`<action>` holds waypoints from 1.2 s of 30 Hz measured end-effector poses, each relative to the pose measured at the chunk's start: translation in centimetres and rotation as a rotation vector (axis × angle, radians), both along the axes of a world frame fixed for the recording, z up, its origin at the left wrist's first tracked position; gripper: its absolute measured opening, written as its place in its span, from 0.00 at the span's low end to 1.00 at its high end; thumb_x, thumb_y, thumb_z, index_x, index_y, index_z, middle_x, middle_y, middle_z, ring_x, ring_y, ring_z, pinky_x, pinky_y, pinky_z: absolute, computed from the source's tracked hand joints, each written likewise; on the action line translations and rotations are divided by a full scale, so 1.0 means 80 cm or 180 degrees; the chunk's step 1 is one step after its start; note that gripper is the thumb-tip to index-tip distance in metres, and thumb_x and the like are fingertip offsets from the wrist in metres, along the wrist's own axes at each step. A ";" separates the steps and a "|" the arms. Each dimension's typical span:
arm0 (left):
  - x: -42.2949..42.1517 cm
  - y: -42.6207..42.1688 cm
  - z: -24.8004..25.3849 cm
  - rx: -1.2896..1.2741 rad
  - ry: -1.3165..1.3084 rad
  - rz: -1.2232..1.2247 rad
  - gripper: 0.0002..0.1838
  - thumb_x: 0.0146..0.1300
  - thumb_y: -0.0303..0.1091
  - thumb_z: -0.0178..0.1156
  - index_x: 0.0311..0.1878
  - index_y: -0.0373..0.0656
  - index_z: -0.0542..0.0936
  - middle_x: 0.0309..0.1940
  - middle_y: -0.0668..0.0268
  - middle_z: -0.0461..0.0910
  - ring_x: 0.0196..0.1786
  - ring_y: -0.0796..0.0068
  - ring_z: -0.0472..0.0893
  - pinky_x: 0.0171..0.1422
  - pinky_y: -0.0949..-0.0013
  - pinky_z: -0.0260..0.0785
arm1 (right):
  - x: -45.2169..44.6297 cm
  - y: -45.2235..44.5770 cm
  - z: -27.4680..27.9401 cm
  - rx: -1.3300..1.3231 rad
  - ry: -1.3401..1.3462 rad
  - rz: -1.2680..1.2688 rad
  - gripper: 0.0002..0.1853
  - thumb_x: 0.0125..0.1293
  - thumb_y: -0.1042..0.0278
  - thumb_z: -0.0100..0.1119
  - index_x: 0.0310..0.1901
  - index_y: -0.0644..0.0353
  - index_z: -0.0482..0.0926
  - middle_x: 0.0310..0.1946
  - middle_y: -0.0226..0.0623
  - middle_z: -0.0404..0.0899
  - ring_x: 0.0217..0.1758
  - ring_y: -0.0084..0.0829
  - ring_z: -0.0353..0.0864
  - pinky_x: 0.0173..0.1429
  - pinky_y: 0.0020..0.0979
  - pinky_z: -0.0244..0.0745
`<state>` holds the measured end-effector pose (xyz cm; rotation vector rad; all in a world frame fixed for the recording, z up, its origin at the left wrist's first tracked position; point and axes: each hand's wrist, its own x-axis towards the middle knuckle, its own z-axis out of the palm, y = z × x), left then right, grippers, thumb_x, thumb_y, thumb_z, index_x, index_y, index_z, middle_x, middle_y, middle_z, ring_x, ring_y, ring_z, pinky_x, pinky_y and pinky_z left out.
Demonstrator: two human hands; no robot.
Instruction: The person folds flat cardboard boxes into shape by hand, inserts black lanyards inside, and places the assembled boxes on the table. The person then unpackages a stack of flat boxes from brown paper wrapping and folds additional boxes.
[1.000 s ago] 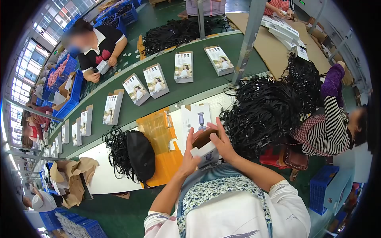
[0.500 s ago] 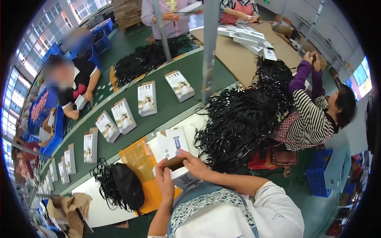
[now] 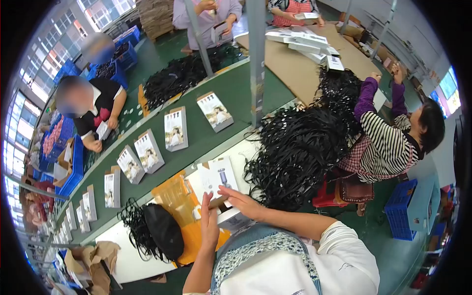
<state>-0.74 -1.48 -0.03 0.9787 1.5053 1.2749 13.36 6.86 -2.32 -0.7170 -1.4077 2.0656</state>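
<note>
A small white cardboard box (image 3: 235, 221) stands upright close to my apron, its brown inside showing at the top. My left hand (image 3: 210, 223) holds the box along its left side, fingers straight and pointing up. My right hand (image 3: 244, 203) reaches across the top edge with its fingers stretched and close together, touching the flap. Its thumb is partly hidden. Just beyond my hands, another white box (image 3: 219, 173) with a purple device printed on it lies on the white table (image 3: 135, 268).
Printed boxes (image 3: 175, 129) stand spaced along the green conveyor belt (image 3: 196, 140). A large heap of black cords (image 3: 300, 152) lies to the right. A black pouch (image 3: 162, 231) and yellow packaging (image 3: 179, 196) lie left. A metal post (image 3: 257, 64) rises ahead. Co-workers surround the belt.
My fingers have straightened and come closer together over the box top, narrowing its visible opening. The boxes on the belt have shifted slightly. The co-worker at right has parted their hands.
</note>
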 end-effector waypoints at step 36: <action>-0.009 -0.005 -0.001 0.0442 0.1250 -0.0765 0.42 0.45 0.37 0.71 0.61 0.36 0.60 0.56 0.54 0.64 0.58 0.60 0.68 0.61 0.63 0.63 | 0.002 0.005 -0.005 0.1124 -0.0440 -0.0958 0.26 0.72 0.53 0.29 0.42 0.66 0.75 0.38 0.41 0.74 0.42 0.30 0.73 0.52 0.28 0.65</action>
